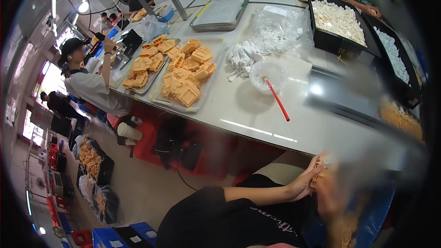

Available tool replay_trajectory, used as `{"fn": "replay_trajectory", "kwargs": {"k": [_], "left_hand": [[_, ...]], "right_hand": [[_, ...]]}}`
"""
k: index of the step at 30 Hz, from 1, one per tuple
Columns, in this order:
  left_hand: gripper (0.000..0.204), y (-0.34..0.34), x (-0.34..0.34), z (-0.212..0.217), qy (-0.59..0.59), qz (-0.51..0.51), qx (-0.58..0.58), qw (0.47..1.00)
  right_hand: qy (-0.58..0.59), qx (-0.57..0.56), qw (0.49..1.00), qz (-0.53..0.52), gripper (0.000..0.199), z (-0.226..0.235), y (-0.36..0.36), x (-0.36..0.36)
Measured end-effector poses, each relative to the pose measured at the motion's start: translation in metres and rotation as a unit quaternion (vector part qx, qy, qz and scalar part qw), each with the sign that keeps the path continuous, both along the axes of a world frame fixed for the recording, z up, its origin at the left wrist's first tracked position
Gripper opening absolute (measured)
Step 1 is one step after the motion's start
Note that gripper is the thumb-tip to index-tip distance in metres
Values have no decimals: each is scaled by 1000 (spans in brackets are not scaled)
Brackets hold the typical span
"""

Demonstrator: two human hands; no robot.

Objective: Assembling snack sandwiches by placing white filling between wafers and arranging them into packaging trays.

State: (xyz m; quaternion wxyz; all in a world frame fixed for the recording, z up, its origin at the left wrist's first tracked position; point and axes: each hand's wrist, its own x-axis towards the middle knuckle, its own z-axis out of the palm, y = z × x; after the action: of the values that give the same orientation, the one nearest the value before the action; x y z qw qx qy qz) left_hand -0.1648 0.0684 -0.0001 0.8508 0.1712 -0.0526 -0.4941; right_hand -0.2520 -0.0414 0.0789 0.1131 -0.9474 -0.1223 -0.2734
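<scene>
At the table's near edge, my left hand (302,185) is closed around a yellow-orange moulded plastic part (318,177), pinching it between thumb and fingers. My right hand (330,198) is close beside it and smeared by motion, so its fingers cannot be made out. A whitish blur at the top of the part hides some of it. Beyond my hands, a clear plastic bowl (258,70) stands on the table, with a red stick (279,103) leaning out of it over the rim.
Yellow-orange parts (186,89) lie heaped on trays at the left. White cloth gloves (248,56) and a clear plastic bag (280,20) lie mid-table. Stacked metal trays (220,13) stand farther back. Black boxes (342,48) hold small white pieces at right. Co-workers are around the table.
</scene>
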Motion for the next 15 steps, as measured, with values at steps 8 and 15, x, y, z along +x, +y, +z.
{"fn": "replay_trajectory", "kwargs": {"k": [8,15], "left_hand": [[55,20,5,1,-9,-28,-14,999],[56,27,11,-3,-91,-30,6,995]], "right_hand": [[-63,318,795,-512,26,-181,-211,-205],[438,26,763,-475,62,-363,-190,-417]]}}
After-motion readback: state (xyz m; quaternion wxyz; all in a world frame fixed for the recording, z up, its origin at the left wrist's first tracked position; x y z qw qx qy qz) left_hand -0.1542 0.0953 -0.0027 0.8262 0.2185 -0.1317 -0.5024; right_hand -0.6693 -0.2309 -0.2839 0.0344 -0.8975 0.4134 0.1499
